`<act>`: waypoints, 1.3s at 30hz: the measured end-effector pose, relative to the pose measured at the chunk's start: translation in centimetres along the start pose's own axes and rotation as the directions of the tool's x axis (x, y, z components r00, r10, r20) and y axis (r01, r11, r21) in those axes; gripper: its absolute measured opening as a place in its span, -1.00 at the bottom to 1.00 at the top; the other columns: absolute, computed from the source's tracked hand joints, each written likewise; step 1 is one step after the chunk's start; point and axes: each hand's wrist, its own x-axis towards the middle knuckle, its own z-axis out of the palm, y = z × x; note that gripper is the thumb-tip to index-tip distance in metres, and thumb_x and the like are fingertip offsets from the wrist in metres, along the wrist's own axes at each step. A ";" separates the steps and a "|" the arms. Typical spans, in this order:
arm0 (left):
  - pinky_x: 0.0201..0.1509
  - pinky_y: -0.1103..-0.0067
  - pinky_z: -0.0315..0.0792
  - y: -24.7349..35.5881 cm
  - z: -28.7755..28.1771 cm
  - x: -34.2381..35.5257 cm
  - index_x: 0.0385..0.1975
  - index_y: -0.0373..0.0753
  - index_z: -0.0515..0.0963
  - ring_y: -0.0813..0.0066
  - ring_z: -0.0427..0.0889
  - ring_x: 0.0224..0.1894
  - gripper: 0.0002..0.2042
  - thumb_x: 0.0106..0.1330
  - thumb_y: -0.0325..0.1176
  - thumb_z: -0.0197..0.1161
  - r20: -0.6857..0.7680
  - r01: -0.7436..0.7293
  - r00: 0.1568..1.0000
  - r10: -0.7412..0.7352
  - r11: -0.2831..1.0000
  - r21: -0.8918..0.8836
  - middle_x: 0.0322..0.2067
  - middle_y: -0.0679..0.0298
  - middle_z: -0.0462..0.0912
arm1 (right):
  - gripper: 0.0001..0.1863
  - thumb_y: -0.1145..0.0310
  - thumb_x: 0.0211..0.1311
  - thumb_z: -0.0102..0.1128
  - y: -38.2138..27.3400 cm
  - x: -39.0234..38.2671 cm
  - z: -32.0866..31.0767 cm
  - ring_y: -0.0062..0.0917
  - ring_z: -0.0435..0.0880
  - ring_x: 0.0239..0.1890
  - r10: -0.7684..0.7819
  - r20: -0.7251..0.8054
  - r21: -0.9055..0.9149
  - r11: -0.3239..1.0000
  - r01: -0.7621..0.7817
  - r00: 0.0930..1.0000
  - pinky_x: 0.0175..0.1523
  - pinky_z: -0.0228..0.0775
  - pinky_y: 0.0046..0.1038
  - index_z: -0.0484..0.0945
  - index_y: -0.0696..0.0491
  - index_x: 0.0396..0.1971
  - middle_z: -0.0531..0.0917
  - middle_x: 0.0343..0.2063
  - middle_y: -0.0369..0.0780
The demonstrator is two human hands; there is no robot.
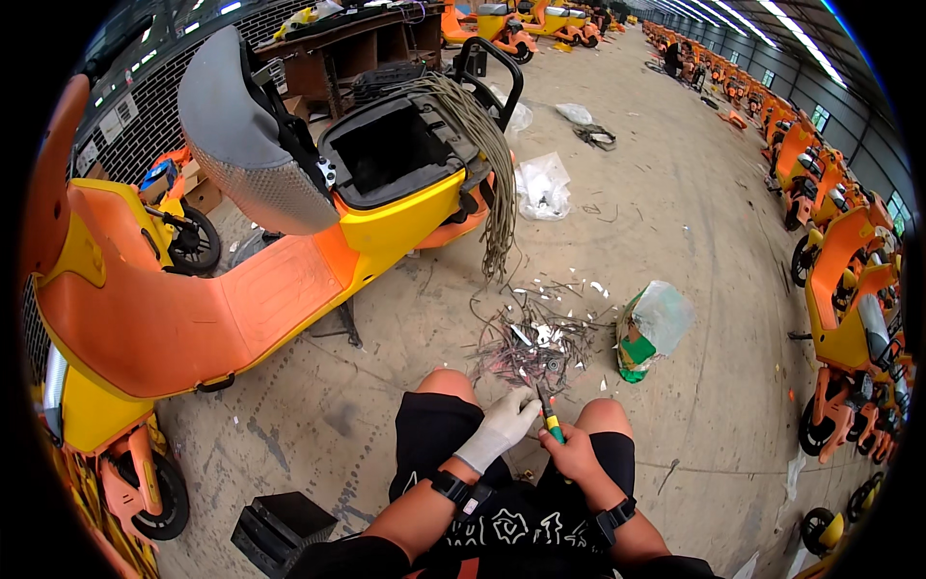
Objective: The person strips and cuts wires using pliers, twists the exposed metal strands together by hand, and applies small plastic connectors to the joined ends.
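My left hand (506, 425), in a pale glove, is closed in a pinch beside the dark tip of a tool. What its fingers hold, if anything, is too small to make out. My bare right hand (571, 454) grips that tool, which looks like pliers (551, 422) with yellow-and-green handles. Both hands are close together above my lap, between my knees. On the floor just beyond them lies a heap of cut wire scraps (526, 347) mixed with white bits. A green and clear plastic bag (654, 328) stands to the right of the heap.
An orange-yellow scooter (280, 299) stands at left, its seat raised over a storage box (371, 193). A bundle of cables (497, 203) hangs off its rear. A black box (280, 531) sits at lower left. A white plastic bag (543, 188) lies beyond; scooters (839, 299) line the right.
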 end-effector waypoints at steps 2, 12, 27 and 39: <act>-0.12 0.39 0.50 -0.7 0.3 0.1 -0.16 -0.35 0.58 0.24 0.68 -0.27 -0.70 0.37 -0.22 0.10 -0.023 -0.039 0.999 0.037 0.998 -0.058 -0.33 0.08 0.69 | -0.67 0.24 0.32 0.29 0.7 0.1 0.3 -0.49 0.63 -0.26 -0.167 -0.026 -0.009 0.986 0.167 0.986 -0.09 0.46 -0.44 0.63 0.26 -0.23 0.68 -0.31 -0.15; -0.67 0.62 -0.06 -2.4 -1.6 1.0 -0.46 -0.15 0.41 0.70 0.07 -0.77 -0.83 0.42 -0.33 0.06 0.602 0.653 0.757 -0.254 0.271 -0.707 -0.71 0.55 0.15 | -0.68 0.27 0.29 0.34 0.3 0.0 0.1 -0.32 0.63 -0.04 -0.348 0.014 -0.094 0.933 0.348 0.937 0.09 0.43 -0.39 0.62 0.27 -0.21 0.65 -0.06 -0.09; -0.58 0.61 0.11 -2.5 -1.3 0.5 -0.43 -0.21 0.44 0.64 0.21 -0.70 -0.81 0.44 -0.30 0.10 0.531 0.581 0.813 -0.238 0.386 -0.717 -0.64 0.50 0.29 | -0.68 0.26 0.31 0.30 0.1 -0.2 0.2 -0.31 0.64 -0.13 -0.387 -0.028 -0.124 0.916 0.381 0.921 0.03 0.45 -0.39 0.61 0.27 -0.25 0.66 -0.17 -0.07; -0.10 0.34 0.53 1.0 0.0 -0.6 -0.11 -0.31 0.58 0.19 0.71 -0.22 -0.70 0.39 -0.22 0.05 -0.015 0.022 1.000 -0.021 0.997 0.069 -0.30 0.02 0.70 | -0.66 0.21 0.36 0.24 -0.3 -0.6 0.4 -0.57 0.54 -0.41 -0.191 -0.097 -0.083 0.980 0.183 0.977 -0.25 0.43 -0.45 0.61 0.25 -0.40 0.62 -0.49 -0.20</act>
